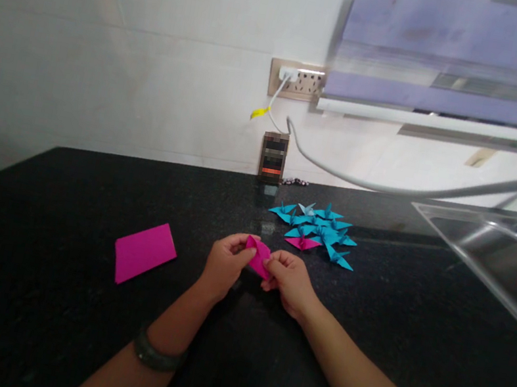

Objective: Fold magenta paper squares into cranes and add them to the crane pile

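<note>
Between both hands is a small piece of folded pink origami paper [259, 258], held just above the dark countertop. My left hand [225, 261] pinches its upper left end between thumb and fingers. On the opposite side, my right hand [290, 280] pinches the lower right edge, with its fingers curled. Beyond my right hand lies a cluster of blue paper cranes [321, 233], with one pink paper crane [303, 243] at its near side and a pale one [307, 209] at the back. A stack of pink paper [144, 253] rests left of my left hand.
A phone-like object [273, 157], its front blurred out, stands against the wall with a beaded strand [295, 182] beside it. A white cable [314, 161] runs from the wall socket [297, 81]. A metal sink [502, 256] is set into the black counter [64, 186] at right.
</note>
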`<action>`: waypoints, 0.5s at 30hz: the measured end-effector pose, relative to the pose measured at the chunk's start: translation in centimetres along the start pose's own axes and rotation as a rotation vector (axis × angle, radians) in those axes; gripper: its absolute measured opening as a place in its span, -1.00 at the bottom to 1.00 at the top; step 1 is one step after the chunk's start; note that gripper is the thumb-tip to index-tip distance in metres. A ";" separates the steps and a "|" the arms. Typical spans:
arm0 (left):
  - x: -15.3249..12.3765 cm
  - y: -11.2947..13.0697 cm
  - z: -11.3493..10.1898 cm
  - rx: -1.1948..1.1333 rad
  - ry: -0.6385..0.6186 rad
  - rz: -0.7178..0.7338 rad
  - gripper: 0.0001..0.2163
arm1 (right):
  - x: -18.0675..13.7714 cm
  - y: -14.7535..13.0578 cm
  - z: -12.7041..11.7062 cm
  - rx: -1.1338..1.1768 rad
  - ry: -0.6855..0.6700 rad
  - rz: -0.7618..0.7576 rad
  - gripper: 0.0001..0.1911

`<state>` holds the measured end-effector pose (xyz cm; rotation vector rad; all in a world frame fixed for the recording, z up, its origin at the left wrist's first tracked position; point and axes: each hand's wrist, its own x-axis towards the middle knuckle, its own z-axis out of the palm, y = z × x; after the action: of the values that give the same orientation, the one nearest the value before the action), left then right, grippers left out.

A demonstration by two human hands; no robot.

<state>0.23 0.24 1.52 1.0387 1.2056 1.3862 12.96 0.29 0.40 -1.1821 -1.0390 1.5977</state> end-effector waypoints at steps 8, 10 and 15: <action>-0.1 0.7 0.1 0.101 0.084 0.022 -0.85 | -0.2 0.1 0.0 -0.053 -0.017 -0.028 -0.85; -0.1 0.6 0.1 0.125 0.086 0.039 -0.84 | -0.3 0.1 0.1 -0.054 -0.013 -0.027 -0.85; 0.0 0.1 0.0 0.113 0.071 0.038 -0.72 | -0.4 0.4 0.4 -0.030 -0.003 -0.018 -0.84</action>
<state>0.17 0.22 1.64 1.1038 1.3348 1.4080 12.60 -0.26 0.23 -1.1875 -1.0757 1.5755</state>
